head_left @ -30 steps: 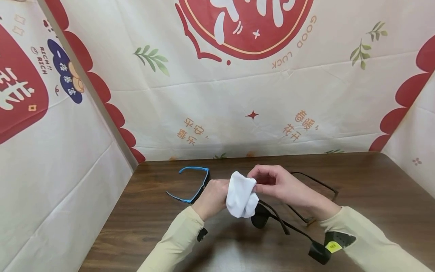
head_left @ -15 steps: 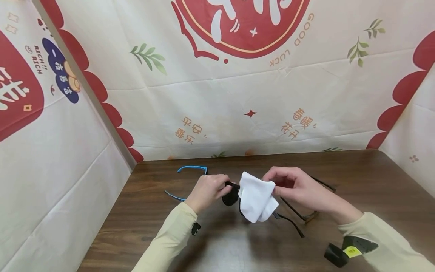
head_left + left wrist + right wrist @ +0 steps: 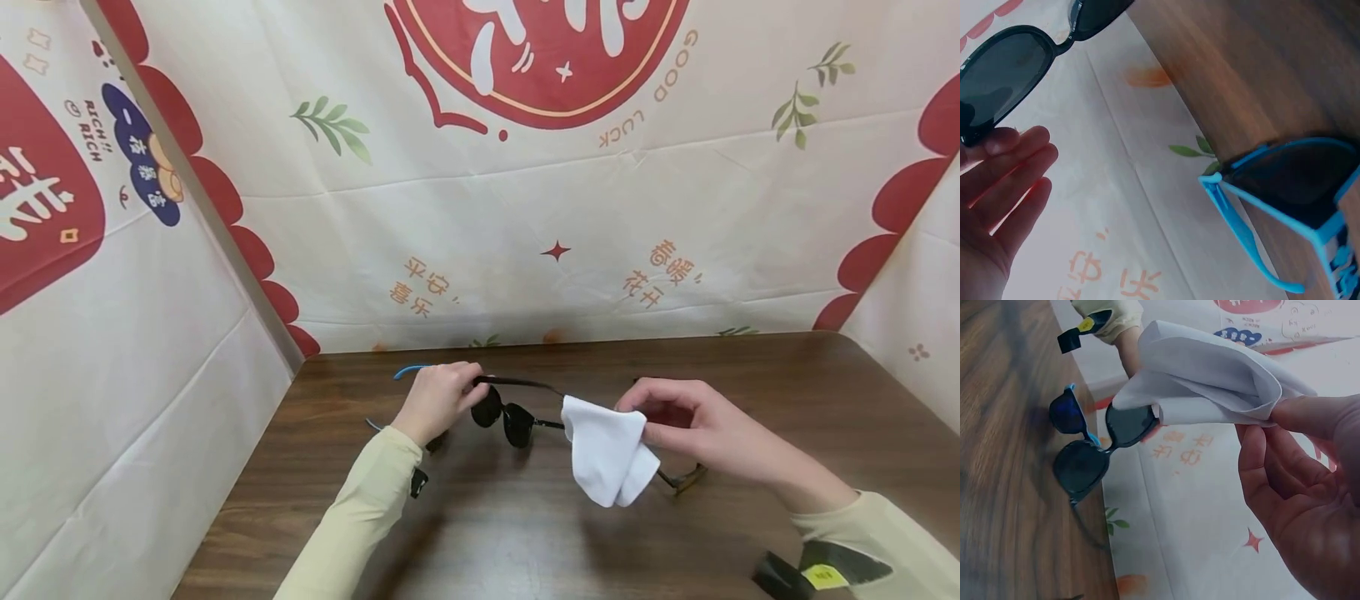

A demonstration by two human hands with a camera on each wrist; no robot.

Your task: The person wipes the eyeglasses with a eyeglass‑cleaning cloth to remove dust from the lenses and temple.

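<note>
Black sunglasses (image 3: 517,425) are raised off the table, lenses facing down, in the head view. My left hand (image 3: 437,406) pinches them at one end of the frame, with one temple stretching right. The left wrist view shows the dark lens (image 3: 1004,75) above the fingertips of my left hand (image 3: 1007,194). My right hand (image 3: 705,429) pinches a folded white cloth (image 3: 607,450), which hangs at the temple ends and hides them. From the right wrist, the cloth (image 3: 1210,381) covers part of one lens and most of the left hand.
Blue-framed sunglasses (image 3: 1241,228) lie on the table behind my left hand. Thin dark-framed glasses (image 3: 686,481) lie under my right hand, mostly covered. A brown wooden table (image 3: 480,533) meets a printed cloth wall (image 3: 465,217) at the back.
My left hand has moved left and slightly up with the sunglasses. The right hand has drawn the cloth rightward, so both lenses now show beyond it.
</note>
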